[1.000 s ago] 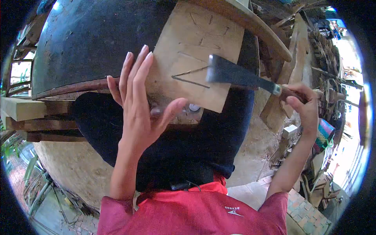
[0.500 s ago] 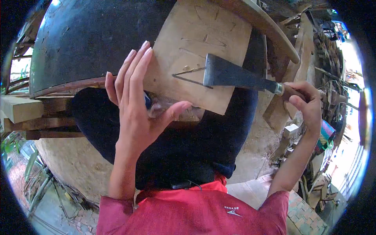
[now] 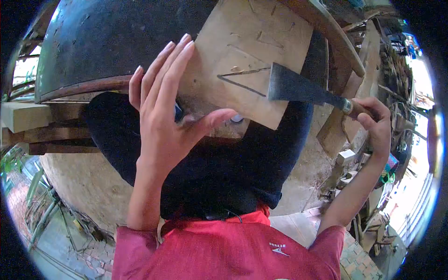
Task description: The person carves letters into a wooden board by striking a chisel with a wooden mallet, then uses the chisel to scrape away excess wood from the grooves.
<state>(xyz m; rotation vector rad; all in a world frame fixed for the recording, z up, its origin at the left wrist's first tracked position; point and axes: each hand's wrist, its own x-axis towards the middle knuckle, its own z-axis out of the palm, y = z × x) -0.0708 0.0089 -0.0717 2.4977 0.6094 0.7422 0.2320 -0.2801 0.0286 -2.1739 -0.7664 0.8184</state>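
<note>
A flat, light-brown wooden board point(image 3: 242, 51) slants across my lap, with dark V-shaped and other line marks on its face. My left hand point(image 3: 163, 102) is at the board's left side, fingers stretched out and thumb spread toward its lower edge; whether the palm presses on the board is hidden. In my right hand point(image 3: 375, 119) is the wooden handle of a broad-bladed knife point(image 3: 303, 86), with a metal collar and a wide, square-ended dark blade. That end lies over the board's right part, beside the open side of the V; contact cannot be made out.
A large dark curved panel point(image 3: 121, 46) with a wooden rim stands at the upper left. Stacked timber point(image 3: 51, 126) lies at the left. At the upper right, a curved wooden piece point(image 3: 343, 42) borders the board. Wood offcuts point(image 3: 345, 158) lie on the right.
The board has shifted slightly right and up in view. The knife and my right hand have also moved a little right, with the blade's end now at the V's right side.
</note>
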